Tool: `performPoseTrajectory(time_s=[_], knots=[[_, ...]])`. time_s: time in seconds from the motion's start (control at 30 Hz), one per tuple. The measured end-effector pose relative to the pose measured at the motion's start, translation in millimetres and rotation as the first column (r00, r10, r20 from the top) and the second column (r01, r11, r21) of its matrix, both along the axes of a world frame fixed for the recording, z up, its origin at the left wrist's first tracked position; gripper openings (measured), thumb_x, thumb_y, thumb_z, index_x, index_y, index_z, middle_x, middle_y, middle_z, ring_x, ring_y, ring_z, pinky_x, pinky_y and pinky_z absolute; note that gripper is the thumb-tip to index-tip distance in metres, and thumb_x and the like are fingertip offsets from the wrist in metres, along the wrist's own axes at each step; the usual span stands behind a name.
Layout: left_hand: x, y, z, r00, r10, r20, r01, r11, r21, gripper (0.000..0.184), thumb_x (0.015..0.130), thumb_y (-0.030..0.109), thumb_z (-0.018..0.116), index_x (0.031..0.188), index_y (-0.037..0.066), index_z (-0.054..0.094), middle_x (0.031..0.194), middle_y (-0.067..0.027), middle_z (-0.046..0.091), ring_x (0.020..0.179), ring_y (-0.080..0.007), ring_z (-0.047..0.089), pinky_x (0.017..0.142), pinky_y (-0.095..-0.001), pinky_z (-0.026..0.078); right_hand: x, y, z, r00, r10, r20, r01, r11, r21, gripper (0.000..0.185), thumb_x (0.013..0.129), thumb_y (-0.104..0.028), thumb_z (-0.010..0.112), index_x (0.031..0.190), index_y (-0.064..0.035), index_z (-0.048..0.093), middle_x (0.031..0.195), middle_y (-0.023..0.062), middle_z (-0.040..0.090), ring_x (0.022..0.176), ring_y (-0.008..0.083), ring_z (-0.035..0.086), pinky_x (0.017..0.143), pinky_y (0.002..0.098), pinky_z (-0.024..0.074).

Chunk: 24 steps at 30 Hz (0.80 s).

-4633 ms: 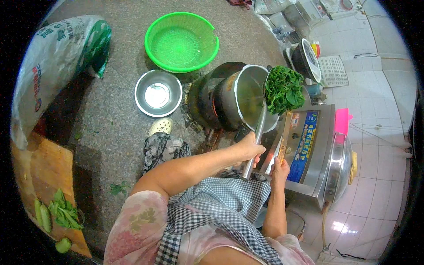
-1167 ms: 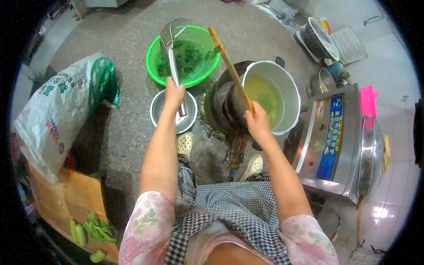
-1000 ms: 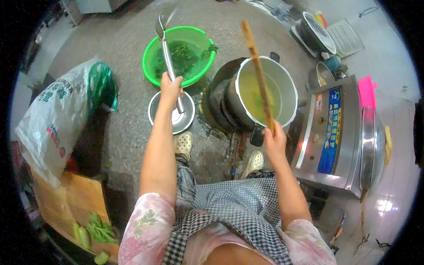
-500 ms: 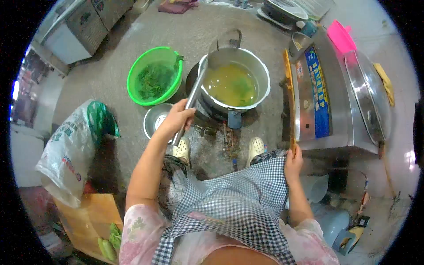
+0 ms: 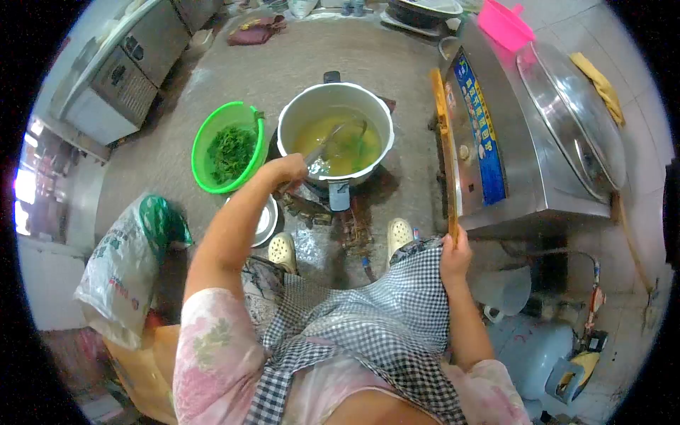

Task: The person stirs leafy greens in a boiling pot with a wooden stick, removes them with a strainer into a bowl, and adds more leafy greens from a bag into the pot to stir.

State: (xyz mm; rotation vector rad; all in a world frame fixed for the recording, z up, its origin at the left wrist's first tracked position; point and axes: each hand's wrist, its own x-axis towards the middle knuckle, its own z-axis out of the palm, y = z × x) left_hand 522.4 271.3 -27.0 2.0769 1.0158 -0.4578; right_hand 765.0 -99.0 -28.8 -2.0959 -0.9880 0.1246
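My left hand (image 5: 287, 172) is wrapped around the handle of a long metal ladle (image 5: 322, 150). The ladle's head dips into the yellowish-green liquid in a large pot (image 5: 388, 134), where its shape is partly hidden. Left of the pot stands a bright green basin (image 5: 200, 138) of leafy greens (image 5: 232, 152). Below it, a metal bowl (image 5: 268, 225) is partly covered by my forearm. My right hand (image 5: 455, 251), off to the right, grips the near end of a long yellow wooden bar (image 5: 448, 156) running along the front of a steel unit.
The steel unit (image 5: 517, 163) at right carries a round metal lid (image 5: 567, 120) and a pink basin (image 5: 504, 27). A gas cylinder (image 5: 535, 354) stands below it. At left are a plastic sack (image 5: 124, 265) and a cardboard piece (image 5: 152, 368). Steel cabinets (image 5: 120, 78) line the back left.
My left hand has lowered the ladle from above the pot's rim into the liquid. My right hand stays on the wooden bar. The view has shifted slightly.
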Motion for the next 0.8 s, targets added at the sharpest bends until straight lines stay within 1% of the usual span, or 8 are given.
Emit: performPoseTrajectory(time_s=[0.17, 0.3, 0.33, 0.37, 0.47, 0.57, 0.63, 0.8], knots=[[-4.6, 6.2, 38.4, 0.99, 0.135, -0.041, -0.14, 0.914, -0.38, 0.02, 0.079, 0.015, 0.051, 0.072, -0.003, 0.055, 0.055, -0.0096, 0.055, 0.043, -0.0199, 0.053, 0.039, -0.0326, 0.044, -2.7, -0.5, 13.2, 0.995, 0.009, -0.103, -0.003, 0.998, 0.062, 0.031, 0.083, -0.013, 0.046, 0.111, 0.0021, 0.048, 0.079, 0.0164, 0.061, 0.072, 0.0287, 0.061, 0.066, 0.0365, 0.0475], [3.9, -24.5, 29.5, 0.891, 0.453, -0.014, -0.336, 0.638, -0.693, 0.016, 0.082, 0.017, 0.051, 0.078, 0.002, 0.051, 0.058, -0.0046, 0.051, 0.045, -0.0133, 0.049, 0.039, -0.0277, 0.043, 5.0, -3.5, 0.1, 0.957, 0.01, -0.289, 0.02, 0.995, 0.103, 0.031, 0.082, -0.011, 0.048, 0.111, 0.002, 0.049, 0.077, 0.0139, 0.061, 0.07, 0.0243, 0.06, 0.066, 0.0343, 0.0477], [9.1, -32.0, 23.6, 0.896, 0.443, -0.007, -0.344, 0.686, -0.641, 0.015, 0.085, 0.017, 0.047, 0.082, 0.003, 0.049, 0.059, -0.0026, 0.05, 0.045, -0.0112, 0.047, 0.04, -0.0264, 0.042, 5.5, -3.9, 9.0, 0.965, 0.006, -0.263, 0.025, 0.993, 0.114, 0.032, 0.082, -0.011, 0.049, 0.111, 0.0018, 0.049, 0.078, 0.0132, 0.061, 0.07, 0.0232, 0.06, 0.066, 0.0337, 0.0477], [10.9, -38.3, 17.2, 0.795, 0.604, -0.06, -0.395, 0.44, -0.806, 0.014, 0.087, 0.017, 0.043, 0.084, 0.003, 0.047, 0.058, -0.0022, 0.049, 0.044, -0.0102, 0.047, 0.04, -0.0244, 0.042, 5.5, -6.2, 27.2, 0.972, 0.001, -0.236, 0.029, 0.992, 0.124, 0.032, 0.082, -0.011, 0.049, 0.111, 0.0016, 0.05, 0.078, 0.0126, 0.061, 0.071, 0.0221, 0.06, 0.066, 0.0332, 0.0477], [8.3, -60.7, 13.5, 0.677, 0.733, -0.06, -0.374, 0.272, -0.886, 0.015, 0.088, 0.018, 0.042, 0.087, 0.004, 0.046, 0.06, -0.0028, 0.049, 0.045, -0.0087, 0.047, 0.039, -0.0211, 0.042, 29.0, -22.6, 65.2, 0.986, -0.062, -0.155, 0.079, 0.991, 0.11, 0.033, 0.082, -0.009, 0.051, 0.113, 0.0015, 0.05, 0.082, 0.0113, 0.062, 0.073, 0.0196, 0.059, 0.068, 0.0319, 0.0476], [-2.0, -78.1, -0.1, 0.527, 0.837, -0.144, -0.24, -0.016, -0.971, 0.017, 0.089, 0.021, 0.043, 0.09, 0.003, 0.045, 0.063, -0.0028, 0.049, 0.045, -0.0077, 0.046, 0.039, -0.0194, 0.041, 63.8, -39.6, 132.8, 0.95, -0.127, 0.286, 0.099, 0.989, 0.109, 0.031, 0.084, -0.007, 0.049, 0.113, 0.0024, 0.051, 0.101, 0.0134, 0.059, 0.091, 0.0224, 0.057, 0.078, 0.0323, 0.0451], [-8.4, -89.4, -19.6, 0.434, 0.874, -0.219, -0.13, -0.18, -0.975, 0.02, 0.089, 0.022, 0.043, 0.093, 0.003, 0.045, 0.064, -0.0026, 0.049, 0.046, -0.0072, 0.046, 0.038, -0.0189, 0.041, 89.6, -49.5, 169.0, 0.826, -0.129, 0.548, 0.09, 0.991, 0.098, 0.034, 0.083, -0.005, 0.049, 0.117, -0.0046, 0.051, 0.091, 0.0119, 0.056, 0.082, 0.0256, 0.055, 0.073, 0.0334, 0.0442], [-8.5, -135.7, -16.1, 0.311, 0.941, -0.135, 0.185, -0.2, -0.962, 0.022, 0.089, 0.02, 0.044, 0.101, 0.001, 0.044, 0.066, -0.0004, 0.045, 0.049, -0.0072, 0.044, 0.041, -0.0193, 0.041, 160.2, -64.4, 194.3, 0.62, -0.096, 0.779, 0.347, 0.924, -0.162, 0.039, 0.083, -0.016, 0.053, 0.122, -0.0107, 0.046, 0.093, 0.0145, 0.054, 0.084, 0.0302, 0.054, 0.07, 0.0387, 0.0456]])
